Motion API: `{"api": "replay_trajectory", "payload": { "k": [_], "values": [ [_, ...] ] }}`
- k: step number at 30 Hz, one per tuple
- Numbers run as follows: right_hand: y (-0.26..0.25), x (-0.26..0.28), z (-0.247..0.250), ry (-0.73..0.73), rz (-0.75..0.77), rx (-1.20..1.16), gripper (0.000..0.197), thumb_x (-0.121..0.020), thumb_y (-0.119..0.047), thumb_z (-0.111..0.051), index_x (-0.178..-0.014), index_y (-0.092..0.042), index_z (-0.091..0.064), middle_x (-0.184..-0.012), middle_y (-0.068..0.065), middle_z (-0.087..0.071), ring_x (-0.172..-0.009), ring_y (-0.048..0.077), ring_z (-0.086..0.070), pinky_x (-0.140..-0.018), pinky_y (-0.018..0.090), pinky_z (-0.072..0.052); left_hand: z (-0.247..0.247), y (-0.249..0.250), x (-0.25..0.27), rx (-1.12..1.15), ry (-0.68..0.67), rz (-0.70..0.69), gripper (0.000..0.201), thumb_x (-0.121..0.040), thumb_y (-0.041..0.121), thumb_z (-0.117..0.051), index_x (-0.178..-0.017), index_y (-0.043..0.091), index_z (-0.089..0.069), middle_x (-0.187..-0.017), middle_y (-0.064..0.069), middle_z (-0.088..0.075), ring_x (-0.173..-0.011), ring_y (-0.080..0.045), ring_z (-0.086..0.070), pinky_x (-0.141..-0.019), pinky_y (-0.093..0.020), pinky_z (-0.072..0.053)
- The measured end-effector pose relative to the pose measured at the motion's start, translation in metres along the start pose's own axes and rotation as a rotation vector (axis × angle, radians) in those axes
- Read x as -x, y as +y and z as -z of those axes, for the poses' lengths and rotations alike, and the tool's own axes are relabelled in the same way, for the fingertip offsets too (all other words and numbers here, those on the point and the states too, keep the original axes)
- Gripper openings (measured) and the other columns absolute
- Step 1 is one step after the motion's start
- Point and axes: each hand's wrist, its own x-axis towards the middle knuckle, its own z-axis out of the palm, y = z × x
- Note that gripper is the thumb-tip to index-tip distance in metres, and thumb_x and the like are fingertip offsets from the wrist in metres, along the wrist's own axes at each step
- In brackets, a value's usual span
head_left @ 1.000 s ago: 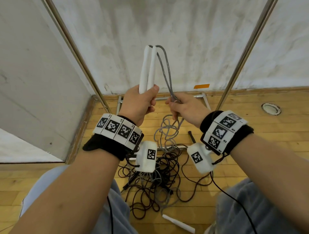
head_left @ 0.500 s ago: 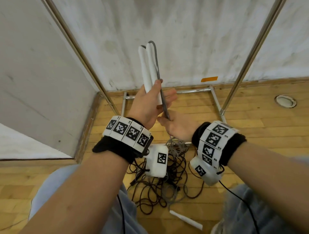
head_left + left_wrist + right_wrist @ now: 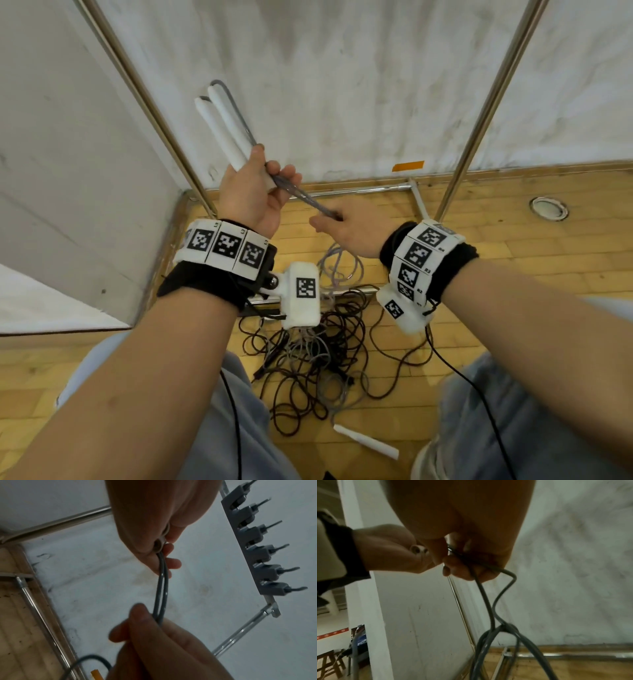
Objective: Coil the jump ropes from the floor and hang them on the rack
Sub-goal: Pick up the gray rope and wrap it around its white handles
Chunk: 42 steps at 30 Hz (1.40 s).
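My left hand (image 3: 251, 192) grips the two white handles (image 3: 224, 126) of a grey jump rope, which stick up and lean left in front of the wall. The doubled grey cord (image 3: 301, 197) runs taut from that hand down-right into my right hand (image 3: 346, 224), which pinches it. In the left wrist view the cord (image 3: 161, 588) spans between both hands. Below the right hand the cord (image 3: 489, 609) hangs in tangled loops. More ropes, dark and grey, lie in a tangled pile (image 3: 315, 346) on the floor. The rack's row of grey hooks (image 3: 257, 545) shows overhead.
Two slanting metal rack poles (image 3: 479, 113) rise left and right, joined by base bars (image 3: 363, 190) on the wooden floor. A loose white handle (image 3: 366, 442) lies near my feet. White walls close the corner. A round floor fitting (image 3: 548, 209) sits at right.
The handles have tilted leftward in my left hand. My right hand slid along the cord, down and to the right, pulling it straight and taut away from the left hand.
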Motion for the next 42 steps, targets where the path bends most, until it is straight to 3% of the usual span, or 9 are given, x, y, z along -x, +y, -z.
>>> {"api": "replay_trajectory", "payload": {
  "k": [4,14,17,19,21,24,28,34,42],
  "values": [
    [-0.003,0.007,0.008,0.035,0.063,0.212,0.043,-0.095,-0.043,-0.047,-0.061,-0.017,-0.041,-0.054,-0.002,-0.043,-0.048,0.013,-0.039,-0.048,0.028,-0.026,0.008,0.012,-0.005,0.094,0.092,-0.008,0.025,-0.101,0.019,-0.047,-0.123,0.009,-0.044,-0.056,-0.001,-0.046,-0.044,-0.014,-0.053,-0.055,-0.028,-0.055],
    [0.004,0.013,0.005,-0.169,-0.102,-0.029,0.022,-0.091,-0.032,-0.057,-0.075,-0.018,-0.062,-0.061,-0.007,-0.053,-0.055,0.01,-0.046,-0.061,0.028,-0.041,0.041,0.037,-0.025,-0.145,0.355,-0.01,0.01,-0.097,0.007,-0.043,-0.087,0.006,-0.046,-0.066,-0.003,-0.042,-0.053,-0.014,-0.046,-0.048,-0.023,-0.049],
    [0.01,0.013,-0.006,-0.172,-0.162,-0.072,0.02,-0.093,-0.03,-0.054,-0.082,-0.015,-0.064,-0.069,-0.003,-0.055,-0.063,0.013,-0.049,-0.065,0.028,-0.042,0.042,0.037,-0.027,-0.243,0.441,-0.137,0.019,-0.095,0.008,-0.044,-0.112,0.002,-0.051,-0.072,-0.008,-0.051,-0.056,-0.016,-0.052,-0.052,-0.024,-0.049],
    [0.011,0.009,-0.001,-0.043,-0.185,-0.189,0.017,-0.094,-0.028,-0.053,-0.087,-0.016,-0.063,-0.067,-0.003,-0.053,-0.062,0.013,-0.051,-0.067,0.028,-0.048,0.041,0.03,-0.027,-0.656,0.449,-0.297,0.033,-0.095,0.014,-0.047,-0.126,0.002,-0.047,-0.099,-0.015,-0.063,-0.078,-0.024,-0.062,-0.065,-0.029,-0.05],
    [0.012,0.005,0.009,0.067,-0.145,-0.176,0.02,-0.095,-0.025,-0.052,-0.085,-0.009,-0.06,-0.062,-0.003,-0.046,-0.056,0.011,-0.047,-0.061,0.024,-0.046,0.043,0.019,-0.024,-1.169,0.331,-0.44,0.036,-0.097,0.023,-0.046,-0.127,0.004,-0.048,-0.118,-0.016,-0.06,-0.098,-0.031,-0.059,-0.075,-0.032,-0.044],
    [0.013,0.004,0.019,0.171,-0.063,-0.041,0.023,-0.096,-0.027,-0.051,-0.077,-0.014,-0.054,-0.062,-0.007,-0.043,-0.056,0.008,-0.041,-0.055,0.021,-0.031,0.052,0.008,-0.028,-1.534,0.077,-0.44,0.032,-0.099,0.036,-0.044,-0.117,0.01,-0.051,-0.102,-0.011,-0.063,-0.083,-0.027,-0.057,-0.069,-0.035,-0.045],
    [0.015,0.005,0.028,0.327,0.003,0.018,0.015,-0.097,-0.024,-0.049,-0.088,-0.015,-0.055,-0.068,-0.01,-0.046,-0.061,0.004,-0.042,-0.055,0.007,-0.033,0.052,-0.001,-0.032,-1.677,-0.157,-0.316,0.045,-0.097,0.055,-0.037,-0.097,0.014,-0.055,-0.077,-0.002,-0.059,-0.068,-0.019,-0.056,-0.058,-0.032,-0.04],
    [0.013,0.002,0.043,0.383,0.036,0.013,0.016,-0.097,-0.025,-0.05,-0.09,-0.015,-0.06,-0.073,-0.004,-0.052,-0.067,0.011,-0.045,-0.059,0.021,-0.029,0.036,-0.018,-0.018,-1.921,-0.474,-0.207,0.072,-0.081,0.08,-0.032,-0.082,0.015,-0.061,-0.066,-0.003,-0.06,-0.059,-0.017,-0.057,-0.051,-0.031,-0.042],
    [0.013,-0.002,0.046,0.427,0.059,0.021,0.02,-0.092,-0.024,-0.057,-0.094,-0.011,-0.071,-0.086,0.0,-0.067,-0.081,0.015,-0.057,-0.068,0.013,-0.038,0.033,-0.042,0.0,-2.068,-0.659,-0.244,0.004,-0.091,0.024,-0.049,-0.093,0.021,-0.052,-0.07,0.005,-0.051,-0.061,-0.012,-0.05,-0.05,-0.026,-0.035]
  ]
}}
